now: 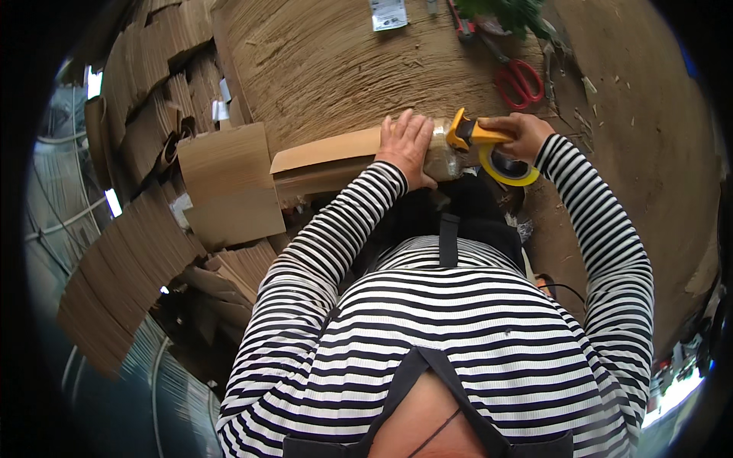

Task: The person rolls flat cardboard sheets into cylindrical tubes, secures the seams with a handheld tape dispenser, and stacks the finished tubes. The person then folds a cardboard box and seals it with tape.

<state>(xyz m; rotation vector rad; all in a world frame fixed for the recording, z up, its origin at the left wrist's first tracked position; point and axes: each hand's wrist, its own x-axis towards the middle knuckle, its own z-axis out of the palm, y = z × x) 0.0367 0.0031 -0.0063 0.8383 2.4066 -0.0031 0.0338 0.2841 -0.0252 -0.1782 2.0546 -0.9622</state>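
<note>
Head view: left hand point(407, 145) lies flat, fingers spread, pressing down the long narrow cardboard box point(328, 164) at its taped end, apparently to steady it. Right hand point(525, 133) is closed around the yellow tape dispenser point(482, 146), whose front edge meets the box end just beside the left hand (clear tape already glints there). The box rests on the table point(321, 61) edge, against the person's body. Red scissors point(519, 82) lie well apart; flattened cardboard stacks point(137, 252) pile to the left
</note>
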